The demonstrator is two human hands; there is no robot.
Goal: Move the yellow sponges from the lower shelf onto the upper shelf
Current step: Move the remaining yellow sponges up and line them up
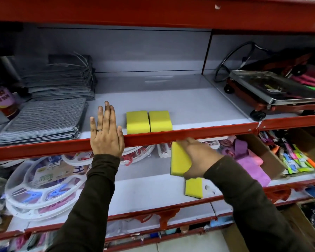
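Note:
Two yellow sponges (pixel 138 122) (pixel 160 120) lie side by side near the front of the upper shelf (pixel 189 104). My left hand (pixel 106 132) rests flat on that shelf's red front edge, fingers spread, holding nothing. Below the edge, my right hand (pixel 198 157) grips a third yellow sponge (pixel 179 159), tilted, in the air over the lower shelf (pixel 144 190). A fourth yellow sponge (pixel 194 187) with a dark underside lies on the lower shelf just below my right hand.
Stacks of grey cloths (pixel 44 120) fill the upper shelf's left side; a red wheeled trolley (pixel 273 95) stands to the right. White round clip hangers (pixel 42 188) sit at the lower left, pink cloths (pixel 251 166) and a cardboard box (pixel 276 160) at the lower right.

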